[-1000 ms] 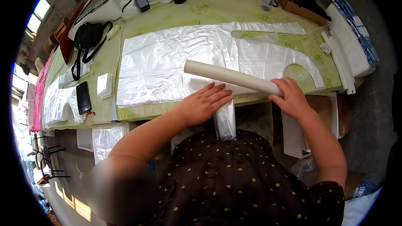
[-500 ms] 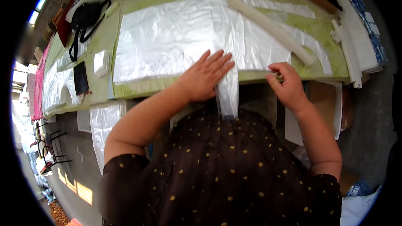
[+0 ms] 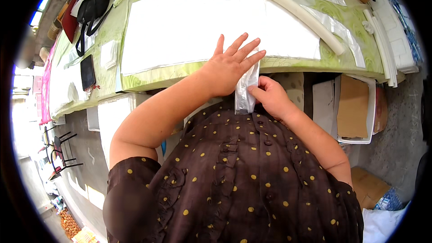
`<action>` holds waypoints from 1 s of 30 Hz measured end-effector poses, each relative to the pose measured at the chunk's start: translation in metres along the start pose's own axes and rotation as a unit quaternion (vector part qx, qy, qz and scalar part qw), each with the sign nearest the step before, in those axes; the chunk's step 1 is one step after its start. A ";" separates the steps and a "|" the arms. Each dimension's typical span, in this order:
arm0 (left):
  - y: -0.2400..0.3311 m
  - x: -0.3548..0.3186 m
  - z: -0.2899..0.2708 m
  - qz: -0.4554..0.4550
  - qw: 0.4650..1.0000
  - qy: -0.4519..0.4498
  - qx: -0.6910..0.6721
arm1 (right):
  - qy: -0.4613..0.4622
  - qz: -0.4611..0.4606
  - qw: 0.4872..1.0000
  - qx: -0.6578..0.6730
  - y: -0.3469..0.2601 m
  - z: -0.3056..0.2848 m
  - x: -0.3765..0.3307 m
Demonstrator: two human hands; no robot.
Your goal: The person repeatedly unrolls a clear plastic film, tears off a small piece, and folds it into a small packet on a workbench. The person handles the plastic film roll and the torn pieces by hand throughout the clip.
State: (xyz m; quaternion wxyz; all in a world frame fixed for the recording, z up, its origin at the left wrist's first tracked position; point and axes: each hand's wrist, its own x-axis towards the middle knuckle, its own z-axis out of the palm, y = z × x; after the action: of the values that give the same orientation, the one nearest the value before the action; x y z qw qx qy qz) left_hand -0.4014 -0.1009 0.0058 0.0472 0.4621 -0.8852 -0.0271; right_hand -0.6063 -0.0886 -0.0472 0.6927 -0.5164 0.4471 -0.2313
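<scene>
A narrow folded strip of clear plastic film [image 3: 244, 98] hangs over the table's front edge, its lower end against my shirt. My left hand [image 3: 228, 68] lies flat across its upper part, fingers spread, palm down at the edge of the table. Lower down, my right hand [image 3: 273, 98] pinches the strip's right side between thumb and bent fingers. Beyond my hands, a wide stack of plastic sheets [image 3: 180, 24], washed out white by glare, covers the middle of the table. My left hand hides part of the strip.
A long pale tube [image 3: 299, 15] lies slantwise over the sheets' right side. Plastic strips [image 3: 342, 33] lie beyond it. On the left are a black phone [image 3: 87, 72], a small black bag [image 3: 93, 9] and a white packet [image 3: 108, 54]. Below the table's right side stands a bin with cardboard [image 3: 354, 105].
My right hand has moved left and down from beside the strip and taken hold of its edge. My left hand has spread its fingers wider. The view has brightened and shifted.
</scene>
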 end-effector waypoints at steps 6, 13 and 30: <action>0.028 -0.063 0.011 -0.149 0.852 0.241 -0.440 | 0.034 0.049 0.991 0.122 -0.005 -0.002 -0.011; 0.049 -0.053 0.047 -0.332 0.291 0.063 -0.895 | 0.018 0.073 0.978 0.193 -0.014 -0.001 -0.017; 0.065 -0.023 0.045 -0.365 0.367 0.097 -0.850 | 0.055 0.049 0.987 0.146 -0.004 -0.001 -0.017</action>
State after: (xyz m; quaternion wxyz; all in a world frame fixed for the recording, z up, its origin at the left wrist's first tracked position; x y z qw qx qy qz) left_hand -0.4462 -0.0442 -0.0342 0.4861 0.4553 -0.1281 -0.7348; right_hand -0.6149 -0.0771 -0.0367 0.7456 -0.3735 0.4708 -0.2880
